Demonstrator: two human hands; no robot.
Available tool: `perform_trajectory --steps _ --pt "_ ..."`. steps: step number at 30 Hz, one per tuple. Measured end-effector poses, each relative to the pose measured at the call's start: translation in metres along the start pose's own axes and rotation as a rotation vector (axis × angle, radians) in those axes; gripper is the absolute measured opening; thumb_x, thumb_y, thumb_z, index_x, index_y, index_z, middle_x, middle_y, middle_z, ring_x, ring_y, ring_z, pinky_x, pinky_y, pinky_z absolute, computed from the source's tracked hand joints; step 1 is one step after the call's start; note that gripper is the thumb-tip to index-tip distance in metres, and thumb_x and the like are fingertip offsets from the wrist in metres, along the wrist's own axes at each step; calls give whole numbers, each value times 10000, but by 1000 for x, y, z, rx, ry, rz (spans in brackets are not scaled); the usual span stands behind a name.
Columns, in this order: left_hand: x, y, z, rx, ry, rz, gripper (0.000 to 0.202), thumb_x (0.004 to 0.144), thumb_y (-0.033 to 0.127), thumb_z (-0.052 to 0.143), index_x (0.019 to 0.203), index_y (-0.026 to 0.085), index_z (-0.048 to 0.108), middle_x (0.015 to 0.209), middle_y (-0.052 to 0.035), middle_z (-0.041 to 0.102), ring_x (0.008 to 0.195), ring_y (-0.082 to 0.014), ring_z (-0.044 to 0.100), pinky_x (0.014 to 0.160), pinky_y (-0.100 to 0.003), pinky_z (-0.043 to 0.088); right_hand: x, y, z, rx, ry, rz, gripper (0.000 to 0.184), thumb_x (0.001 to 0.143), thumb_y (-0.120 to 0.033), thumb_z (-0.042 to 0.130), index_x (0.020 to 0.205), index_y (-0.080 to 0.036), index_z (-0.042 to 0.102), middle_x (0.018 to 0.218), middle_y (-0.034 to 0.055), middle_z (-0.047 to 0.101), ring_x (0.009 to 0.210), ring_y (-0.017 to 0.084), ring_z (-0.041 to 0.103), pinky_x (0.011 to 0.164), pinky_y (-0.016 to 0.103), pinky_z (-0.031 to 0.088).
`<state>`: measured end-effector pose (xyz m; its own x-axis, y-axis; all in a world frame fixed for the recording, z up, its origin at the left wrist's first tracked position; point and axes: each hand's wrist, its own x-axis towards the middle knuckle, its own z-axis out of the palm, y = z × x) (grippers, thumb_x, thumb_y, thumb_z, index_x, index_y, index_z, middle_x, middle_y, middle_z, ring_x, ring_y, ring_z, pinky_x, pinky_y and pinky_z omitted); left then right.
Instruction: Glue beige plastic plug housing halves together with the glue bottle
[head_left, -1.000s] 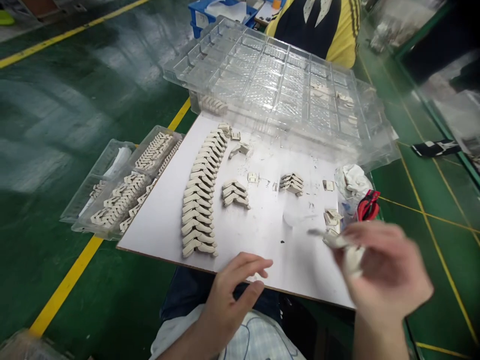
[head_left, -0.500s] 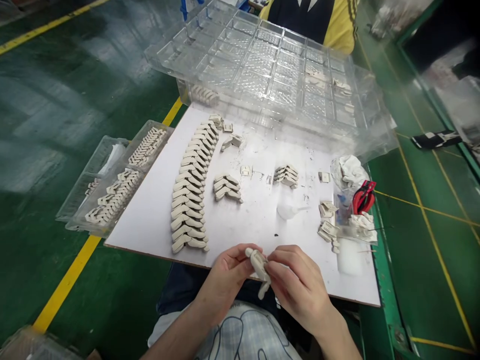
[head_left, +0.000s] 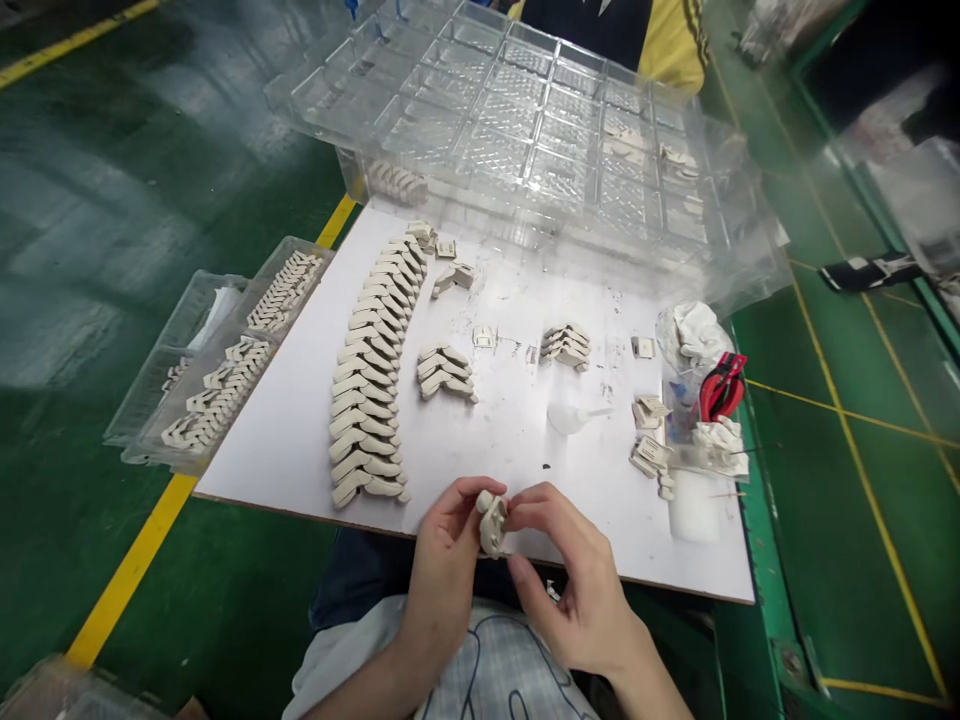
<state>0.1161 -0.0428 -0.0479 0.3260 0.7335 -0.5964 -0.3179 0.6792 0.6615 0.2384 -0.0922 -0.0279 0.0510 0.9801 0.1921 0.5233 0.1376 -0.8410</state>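
Observation:
My left hand [head_left: 442, 555] is closed around an off-white, bent moulded piece [head_left: 493, 525], pinched upright by its left side at the near edge of the board. My right hand [head_left: 574, 570] is at the piece's right side. Its forefinger reaches the upper right edge, while the thumb stands apart below. To the left, a long curved row of similar V-shaped pieces [head_left: 367, 390] lies nested together. Shorter stacks sit in the middle: one stack [head_left: 445, 373] nearer the row, and another stack [head_left: 566, 346] farther right.
The white board [head_left: 510, 430] carries a translucent squeeze bottle [head_left: 574, 416], small loose parts [head_left: 651, 452], a white block [head_left: 694, 512] and a red-and-black coil [head_left: 722, 388]. Clear compartment trays [head_left: 525, 130] span the far side. More clear trays [head_left: 217, 400] holding pieces stand left. A person in yellow sits beyond.
The held piece has been turned and now shows a more hollow side. My right thumb has come away from the fingers. The view has shifted slightly.

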Motion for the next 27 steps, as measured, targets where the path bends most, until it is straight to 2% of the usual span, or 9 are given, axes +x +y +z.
perform_trajectory --steps 5,8,11,14,16,19,23,25,27 --pt "1 -1 0 264 -18 264 288 861 486 698 830 199 712 760 -6 618 736 -140 588 679 -231 495 -3 2 12 55 173 93 226 834 -158 664 1016 -250 567 934 23 635 849 170 649 728 290 565" --pt "3 1 -3 343 -157 334 298 897 480 651 914 201 753 870 -46 654 807 -167 609 729 -260 515 -4 4 12 56 262 101 197 828 -139 641 972 -251 567 878 9 613 794 163 626 687 283 548" --pt "9 4 -10 357 -313 330 352 830 498 730 1013 200 773 960 -74 664 855 -188 610 772 -286 518 -5 6 3 45 238 99 213 823 -133 657 981 -252 579 890 7 608 806 157 622 705 279 541" --pt "14 8 -17 349 -310 263 370 754 481 812 998 204 781 943 -63 661 831 -169 584 756 -266 499 -6 15 -13 92 79 95 216 859 -190 651 1063 -248 615 1004 47 642 935 191 642 811 323 547" --pt "16 11 -20 279 -263 160 415 725 525 824 984 205 774 904 -50 658 803 -153 574 715 -242 485 -3 29 -24 99 193 121 142 904 -243 614 1045 -239 627 958 50 644 916 199 634 804 337 535" --pt "14 15 -18 133 -216 9 563 655 661 808 948 184 753 815 -34 645 738 -128 559 652 -211 460 11 54 -34 -125 578 242 213 865 -326 695 1035 -229 610 822 6 571 741 175 547 705 321 478" --pt "11 17 -10 31 -251 -120 622 647 728 764 903 163 708 722 -13 621 629 -95 534 617 -212 439 31 71 -33 -331 510 321 197 823 -369 726 883 -211 625 837 11 552 732 172 510 732 338 451" --pt "11 17 -7 -3 -292 -155 609 630 684 809 929 165 699 737 -15 635 643 -99 559 636 -217 448 32 68 -30 -195 532 299 186 858 -369 682 805 -212 599 884 32 581 825 189 560 784 344 461" --pt "13 15 -6 -35 -329 -174 610 602 631 859 965 166 703 764 -21 649 678 -109 581 656 -220 453 27 62 -27 88 564 304 199 874 -407 672 904 -216 620 1002 60 636 946 213 609 837 362 480"
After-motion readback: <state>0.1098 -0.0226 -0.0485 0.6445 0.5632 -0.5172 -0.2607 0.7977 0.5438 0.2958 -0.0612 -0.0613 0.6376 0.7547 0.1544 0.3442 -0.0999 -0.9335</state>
